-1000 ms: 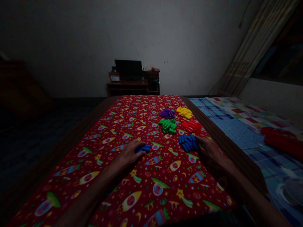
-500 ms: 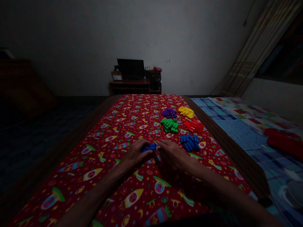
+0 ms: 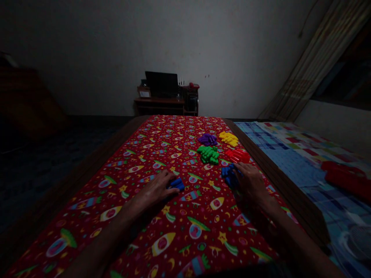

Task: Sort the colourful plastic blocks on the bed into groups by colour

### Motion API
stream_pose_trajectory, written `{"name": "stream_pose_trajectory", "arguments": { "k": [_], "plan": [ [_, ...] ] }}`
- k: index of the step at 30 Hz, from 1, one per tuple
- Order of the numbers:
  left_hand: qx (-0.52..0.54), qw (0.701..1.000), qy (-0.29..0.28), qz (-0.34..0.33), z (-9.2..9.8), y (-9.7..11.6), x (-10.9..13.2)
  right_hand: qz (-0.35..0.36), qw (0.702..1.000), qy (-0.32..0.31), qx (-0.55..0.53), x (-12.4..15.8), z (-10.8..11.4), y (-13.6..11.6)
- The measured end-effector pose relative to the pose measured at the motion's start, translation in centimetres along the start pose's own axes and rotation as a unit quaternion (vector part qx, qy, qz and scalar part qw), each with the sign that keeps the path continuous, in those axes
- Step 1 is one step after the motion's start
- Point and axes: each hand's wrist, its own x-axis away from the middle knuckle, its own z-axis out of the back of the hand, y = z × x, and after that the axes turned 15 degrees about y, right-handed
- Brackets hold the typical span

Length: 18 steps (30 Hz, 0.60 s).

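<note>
Near the middle of the table, my left hand (image 3: 160, 188) curls its fingers and thumb around several short blue plastic sticks (image 3: 178, 184), which lie side by side. Their near ends are hidden under the fingers. My right hand (image 3: 251, 182) reaches over a pile of similar blue sticks (image 3: 228, 174) on the right, its fingers stretched across the pile's right part. That hand covers some of the sticks, and nothing shows in its grasp. Just beyond lie a green pile (image 3: 208, 154) and a red pile (image 3: 237, 156) of such sticks.
Farther back on the table are purple sticks (image 3: 207, 139) and yellow sticks (image 3: 228, 138). A red rocket-print cloth (image 3: 156, 243) covers the long table. A bed with checked covers (image 3: 290, 162) stands to the right. Against the far wall, a monitor (image 3: 161, 83) sits on a low desk.
My right hand has moved right, from beside my left hand to the blue pile. My left hand has shifted slightly left with its blue sticks.
</note>
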Motion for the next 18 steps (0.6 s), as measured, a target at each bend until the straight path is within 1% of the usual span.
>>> {"name": "stream_pose_trajectory", "arguments": {
  "k": [2,4,6,8,10,11,12,15,17,18],
  "plan": [
    [0.001,1.0,-0.01,0.008,-0.1,0.4,0.0,-0.009,1.0,-0.022,0.005,0.7,0.3,0.9],
    [0.004,1.0,-0.003,0.015,-0.2,1.4,-0.2,-0.002,0.999,-0.041,-0.017,1.0,0.4,1.1],
    [0.016,0.999,0.011,0.028,-0.1,2.7,-0.4,0.0,0.999,-0.027,-0.043,0.8,0.4,0.8],
    [0.047,0.998,0.03,0.044,0.0,3.8,-0.6,-0.008,0.997,0.011,-0.071,0.5,0.4,0.0],
    [0.086,0.994,0.048,0.055,-0.1,4.6,-0.7,-0.011,0.992,0.03,-0.121,0.1,0.5,-1.7],
    [0.103,0.992,0.058,0.054,-0.2,4.9,-0.7,-0.006,0.987,0.024,-0.157,0.0,0.5,-2.8],
    [0.116,0.99,0.067,0.048,-0.3,5.2,-0.6,0.006,0.981,0.007,-0.194,-0.1,0.4,-4.0],
    [0.139,0.986,0.087,0.024,-0.8,6.0,-0.3,0.064,0.955,-0.072,-0.28,-0.2,-0.2,-7.8],
    [0.157,0.984,0.086,0.009,-0.9,6.5,-0.2,0.097,0.943,-0.122,-0.295,-0.3,-0.7,-9.6],
    [0.164,0.983,0.08,0.002,-0.8,6.6,-0.3,0.104,0.941,-0.137,-0.292,-0.3,-0.9,-10.0]
  ]
}}
